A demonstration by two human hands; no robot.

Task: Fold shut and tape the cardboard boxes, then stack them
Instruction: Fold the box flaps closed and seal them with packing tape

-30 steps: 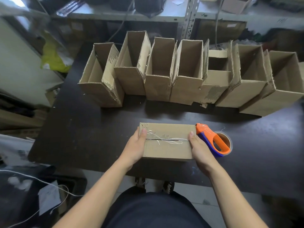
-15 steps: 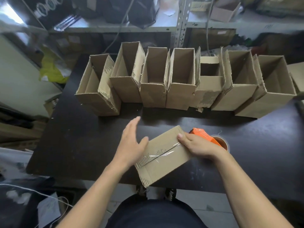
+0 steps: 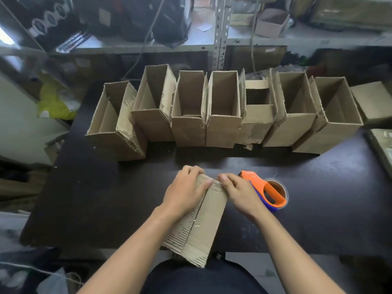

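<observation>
Cardboard box (image 3: 203, 217) lies lengthwise at table (image 3: 84, 198) front edge, near end overhanging. Left hand (image 3: 184, 194) and right hand (image 3: 237, 194) both grip its far end. Tape dispenser (image 3: 265, 193) just right; open boxes (image 3: 222, 111) in row behind.

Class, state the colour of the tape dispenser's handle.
Orange, on the tape dispenser, seen in the head view.

Dark table (image 3: 89, 198) w/ grey metal shelving (image 3: 220, 35) behind; pale wall (image 3: 19, 128) at left.
</observation>
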